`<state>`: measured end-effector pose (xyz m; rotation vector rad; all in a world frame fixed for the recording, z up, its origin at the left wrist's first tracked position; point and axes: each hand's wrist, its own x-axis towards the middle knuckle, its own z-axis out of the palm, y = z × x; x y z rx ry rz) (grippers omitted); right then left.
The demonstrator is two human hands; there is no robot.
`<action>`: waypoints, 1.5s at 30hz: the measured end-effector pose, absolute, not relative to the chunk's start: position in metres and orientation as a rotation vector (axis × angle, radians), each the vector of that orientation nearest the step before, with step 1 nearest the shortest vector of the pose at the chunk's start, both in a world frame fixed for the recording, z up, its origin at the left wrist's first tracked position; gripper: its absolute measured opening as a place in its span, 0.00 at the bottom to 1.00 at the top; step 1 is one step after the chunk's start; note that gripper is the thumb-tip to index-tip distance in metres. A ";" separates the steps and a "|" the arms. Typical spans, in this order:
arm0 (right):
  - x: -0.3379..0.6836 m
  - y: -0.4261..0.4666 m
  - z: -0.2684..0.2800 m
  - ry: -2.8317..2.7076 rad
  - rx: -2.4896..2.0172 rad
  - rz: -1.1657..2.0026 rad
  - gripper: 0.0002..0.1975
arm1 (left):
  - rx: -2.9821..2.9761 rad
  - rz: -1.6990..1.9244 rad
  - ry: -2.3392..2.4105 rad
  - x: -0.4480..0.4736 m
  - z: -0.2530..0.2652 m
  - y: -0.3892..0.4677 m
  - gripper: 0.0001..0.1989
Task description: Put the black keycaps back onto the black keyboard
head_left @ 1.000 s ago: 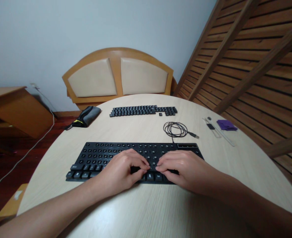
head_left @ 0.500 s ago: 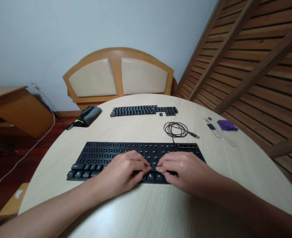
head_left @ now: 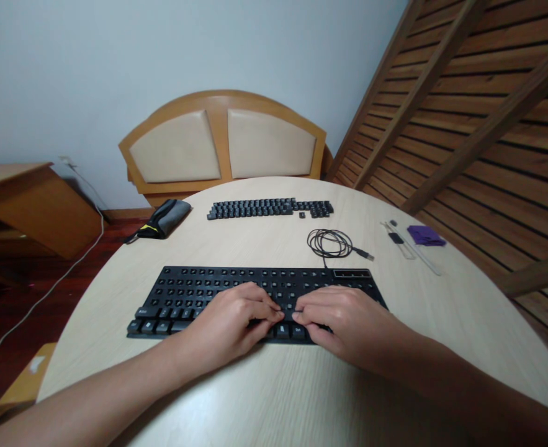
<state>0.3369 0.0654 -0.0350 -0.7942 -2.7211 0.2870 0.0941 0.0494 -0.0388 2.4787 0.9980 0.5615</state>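
A black keyboard (head_left: 208,274) lies before me, most of its upper switches bare of caps. Along its front left, the two lowest rows carry keycaps (head_left: 148,326). My left hand (head_left: 239,313) rests over the middle of the front rows, thumb and fingertips pinched together. Just right of it, my right hand (head_left: 348,316) lies over the right part, its fingertips also drawn together. A narrow gap separates the two sets of fingertips. Whatever either hand grips is hidden under the fingers. Loose keycaps (head_left: 250,208) stand in rows on the table behind the keyboard.
The coiled USB cable (head_left: 330,243) sits behind the keyboard's right side. A grey and black pouch (head_left: 166,217) is at the table's left edge. Toward the right edge are a purple cloth (head_left: 425,235), a wire tool (head_left: 400,241) and a thin white stick (head_left: 426,259).
Hardly anything differs: both hands keep their places on the keyboard with fingertips pinched. The view has shifted very slightly.
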 end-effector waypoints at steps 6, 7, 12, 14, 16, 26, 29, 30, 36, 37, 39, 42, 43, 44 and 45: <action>0.336 0.066 -0.034 -2.703 -0.866 0.344 0.10 | 2.486 0.583 0.986 0.095 -0.038 0.050 0.10; 0.336 0.066 -0.034 -2.691 -0.881 0.370 0.10 | 2.487 0.585 0.985 0.095 -0.038 0.050 0.10; 0.336 0.066 -0.035 -2.673 -0.909 0.385 0.11 | 2.499 0.585 0.986 0.094 -0.040 0.050 0.09; 0.336 0.065 -0.036 -2.684 -0.904 0.347 0.11 | 2.504 0.584 0.996 0.094 -0.041 0.050 0.09; 0.336 0.064 -0.036 -2.700 -0.888 0.311 0.10 | 2.516 0.585 1.005 0.094 -0.042 0.049 0.10; 0.334 0.063 -0.037 -2.762 -0.847 0.270 0.11 | 2.709 0.574 0.994 0.098 -0.038 0.043 0.12; 0.336 0.065 -0.037 -2.723 -0.873 0.357 0.11 | 2.754 0.531 1.002 0.098 -0.037 0.041 0.12; 0.336 0.065 -0.037 -2.705 -0.882 0.392 0.11 | 2.757 0.522 1.010 0.098 -0.037 0.042 0.12; 0.336 0.062 -0.035 -2.707 -0.892 0.345 0.13 | 2.672 0.540 1.050 0.098 -0.041 0.045 0.11; 0.335 0.061 -0.035 -2.721 -0.898 0.326 0.13 | 2.681 0.531 1.060 0.098 -0.041 0.044 0.11; 0.334 0.060 -0.037 -2.745 -0.907 0.286 0.12 | 2.732 0.497 1.073 0.099 -0.041 0.043 0.11; 0.333 0.058 -0.041 -2.766 -0.889 0.191 0.10 | 2.802 0.445 1.065 0.101 -0.040 0.041 0.12; 0.333 0.058 -0.042 -2.767 -0.882 0.157 0.10 | 2.810 0.437 1.065 0.101 -0.040 0.041 0.11; 0.333 0.058 -0.043 -2.769 -0.874 0.125 0.09 | 2.813 0.432 1.065 0.102 -0.040 0.040 0.11; 0.332 0.057 -0.045 -2.772 -0.866 0.097 0.09 | 2.816 0.430 1.066 0.102 -0.040 0.040 0.11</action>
